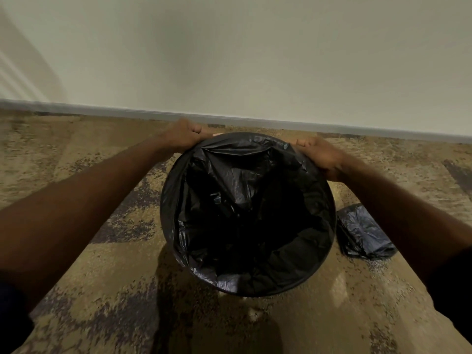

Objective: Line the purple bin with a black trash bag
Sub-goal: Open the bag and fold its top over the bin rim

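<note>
A black trash bag (245, 213) fills a round bin on the floor, seen from above. The plastic is folded over the whole rim, so the purple bin itself is hidden. My left hand (185, 134) grips the bag's edge at the far left of the rim, fingers curled under it. At the far right of the rim my right hand (323, 154) is closed on the bag's edge in the same way. The bag sags in loose folds inside.
A folded bundle of black trash bags (362, 233) lies on the carpet just right of the bin. The patterned tan and purple carpet (107, 277) runs to a grey baseboard (255, 121) and a pale wall close behind the bin.
</note>
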`<control>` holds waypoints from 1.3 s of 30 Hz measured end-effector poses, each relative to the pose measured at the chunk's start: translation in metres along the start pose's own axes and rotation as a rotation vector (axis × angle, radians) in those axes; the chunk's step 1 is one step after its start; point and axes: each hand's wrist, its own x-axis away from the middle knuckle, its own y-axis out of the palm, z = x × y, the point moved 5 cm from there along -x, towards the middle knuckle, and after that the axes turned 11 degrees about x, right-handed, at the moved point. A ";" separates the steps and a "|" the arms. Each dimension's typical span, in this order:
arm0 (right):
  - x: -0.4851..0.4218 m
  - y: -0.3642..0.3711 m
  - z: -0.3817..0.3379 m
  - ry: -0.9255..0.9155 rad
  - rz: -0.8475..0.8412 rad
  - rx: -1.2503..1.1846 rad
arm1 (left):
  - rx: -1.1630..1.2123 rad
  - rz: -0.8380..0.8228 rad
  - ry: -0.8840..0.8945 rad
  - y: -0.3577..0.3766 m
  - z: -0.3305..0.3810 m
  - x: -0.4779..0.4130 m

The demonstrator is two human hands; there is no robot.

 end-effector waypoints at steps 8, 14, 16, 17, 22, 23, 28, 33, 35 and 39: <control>0.021 -0.017 0.019 0.026 0.040 -0.025 | 0.233 -0.165 -0.245 -0.023 -0.036 0.033; 0.037 -0.017 0.026 0.071 0.055 -0.118 | 0.335 -0.288 -0.231 -0.048 -0.051 0.067; 0.038 -0.014 0.023 0.081 0.082 -0.136 | 0.348 -0.222 -0.221 -0.056 -0.047 0.070; 0.039 -0.012 0.021 0.080 0.090 -0.143 | 0.342 -0.209 -0.224 -0.058 -0.044 0.073; 0.042 -0.006 0.023 0.079 0.136 -0.162 | 0.203 -0.173 -0.236 -0.052 -0.022 0.086; 0.043 -0.006 0.022 0.077 0.153 -0.158 | 0.077 -0.164 -0.228 -0.047 -0.015 0.088; 0.048 -0.003 0.013 0.047 0.210 -0.086 | -0.463 -0.028 -0.071 -0.023 0.006 0.085; 0.049 0.001 0.015 -0.007 0.290 -0.017 | -0.072 -0.015 -0.115 -0.047 -0.007 0.088; 0.052 0.006 0.014 -0.079 0.385 0.114 | 0.214 -0.060 -0.275 -0.045 -0.026 0.092; 0.057 0.013 0.009 -0.272 0.540 0.420 | 0.534 -0.028 -0.425 -0.030 -0.054 0.095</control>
